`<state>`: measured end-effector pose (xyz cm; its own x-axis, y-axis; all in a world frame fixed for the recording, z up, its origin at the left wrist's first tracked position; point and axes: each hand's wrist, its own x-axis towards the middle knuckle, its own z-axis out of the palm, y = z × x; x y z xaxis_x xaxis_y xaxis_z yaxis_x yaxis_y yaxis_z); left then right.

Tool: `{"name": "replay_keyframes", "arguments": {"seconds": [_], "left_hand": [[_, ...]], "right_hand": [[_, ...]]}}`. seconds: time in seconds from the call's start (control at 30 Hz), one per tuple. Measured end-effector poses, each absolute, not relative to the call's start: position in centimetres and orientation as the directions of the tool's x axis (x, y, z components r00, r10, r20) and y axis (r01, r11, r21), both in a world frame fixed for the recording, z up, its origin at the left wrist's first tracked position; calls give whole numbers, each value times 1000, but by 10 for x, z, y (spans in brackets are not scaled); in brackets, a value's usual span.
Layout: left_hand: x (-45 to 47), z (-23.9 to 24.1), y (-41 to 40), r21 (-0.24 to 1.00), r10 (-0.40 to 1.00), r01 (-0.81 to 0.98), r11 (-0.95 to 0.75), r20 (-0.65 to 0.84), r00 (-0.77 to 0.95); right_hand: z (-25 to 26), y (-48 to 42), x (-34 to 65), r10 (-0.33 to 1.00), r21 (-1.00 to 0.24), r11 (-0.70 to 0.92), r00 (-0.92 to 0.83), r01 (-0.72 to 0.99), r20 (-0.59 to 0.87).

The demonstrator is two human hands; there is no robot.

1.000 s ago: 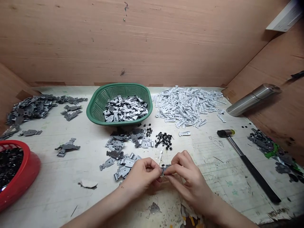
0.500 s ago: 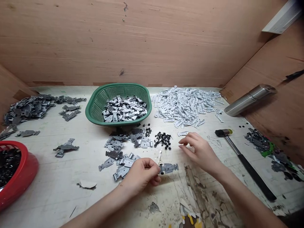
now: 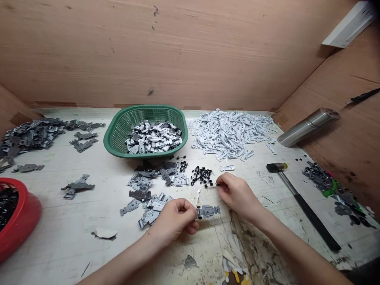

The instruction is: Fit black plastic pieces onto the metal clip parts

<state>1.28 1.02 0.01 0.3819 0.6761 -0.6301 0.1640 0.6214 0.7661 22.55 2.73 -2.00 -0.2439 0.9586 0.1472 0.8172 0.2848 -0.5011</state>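
My left hand (image 3: 175, 219) is curled shut, pinching one end of a small grey metal bracket (image 3: 208, 211) that lies flat on the worn white tabletop. My right hand (image 3: 237, 193) rests just beyond it, fingertips pinched together at the near edge of a little heap of black beads (image 3: 202, 175). What the right fingers hold is too small to name. Loose grey brackets (image 3: 154, 190) lie scattered just left of my left hand.
A green basket (image 3: 118, 132) of assembled metal parts stands behind. White flat parts (image 3: 230, 132) are heaped at the back right, dark parts (image 3: 32, 134) at the back left. A red basket (image 3: 20, 217) sits at the left edge. A hammer (image 3: 299, 200) and a steel flask (image 3: 308, 126) lie at the right.
My right hand let go of the bracket, swung out to the right, then came back to the black beads and pinched there. My left hand kept the bracket in place.
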Motion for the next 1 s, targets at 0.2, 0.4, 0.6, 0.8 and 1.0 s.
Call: {"name": "replay_keyframes", "arguments": {"seconds": [0.2,0.4,0.6,0.8,1.0], "left_hand": [[13,-3,10,773,678,175,610,-623,391],[13,-8,9,782,683,158,603,-608,405],[13,-5,8,778,681,143,611,-609,406],[13,-5,8,778,679,140,613,-609,410],[13,1,9,772,676,153,617,-620,398]], "right_hand": [[-1,15,242,975,-667,217,-193,713,111],[15,-16,226,943,-767,319,-265,557,200],[2,-31,216,911,-754,394,-329,526,247],[1,-36,213,925,-765,356,-317,537,208],[-4,4,252,964,-664,263,-159,700,215]]}}
